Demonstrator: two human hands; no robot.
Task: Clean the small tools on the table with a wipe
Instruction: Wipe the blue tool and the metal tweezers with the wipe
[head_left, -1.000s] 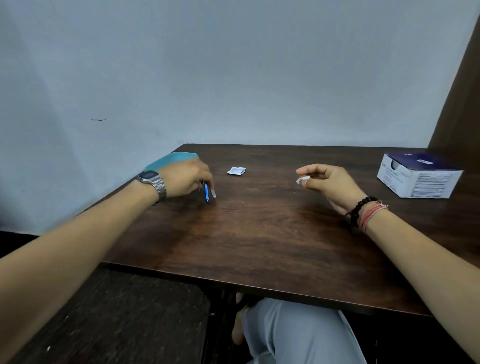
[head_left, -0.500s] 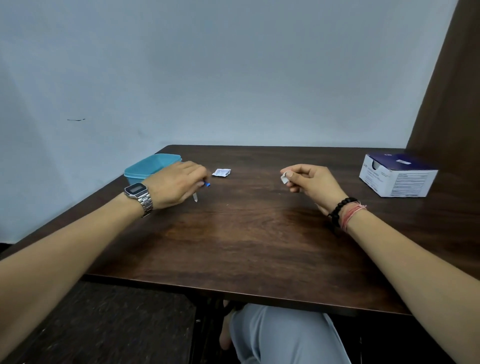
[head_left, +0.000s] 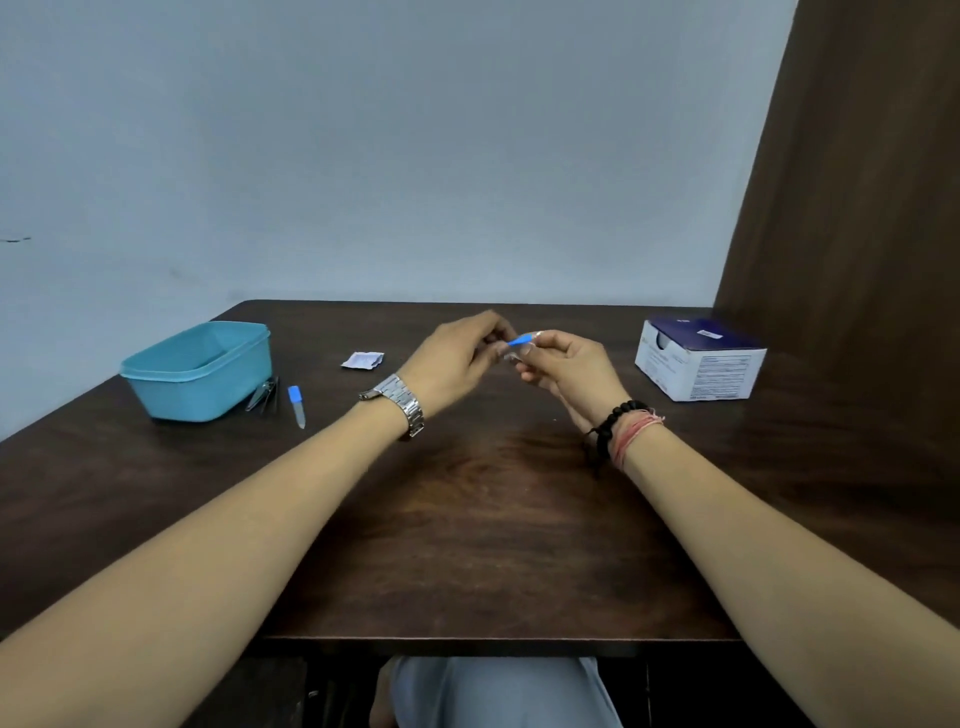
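Head view recorded a small blue-capped tube (head_left: 521, 340) held up above the middle of the table (head_left: 467, 519), between the two hands. The left hand (head_left: 457, 358) pinched it from the left; the right hand (head_left: 566, 364) met it from the right, fingers curled, with what looked like a small white wipe (head_left: 511, 357) tucked under them, though blur made the wipe hard to confirm.

Half a second before, the hands were well apart: the left low by the teal container (head_left: 200, 371) with the tube in its fingers, the right waiting mid-table with the white scrap. Since then the left had carried the tube inward and up to meet the right.

Judgement: wiping of this tube was just starting, or about to.

Left behind on the table, just beside the container: a second blue-capped tube (head_left: 296, 406) lying flat, and a metal nail clipper (head_left: 264, 395) close against the container wall. Both looked untouched and presumably awaited their turn. A torn white sachet (head_left: 363, 360) lay farther back, and a dark-topped box (head_left: 698, 366) sat at the right, well apart from the hands.
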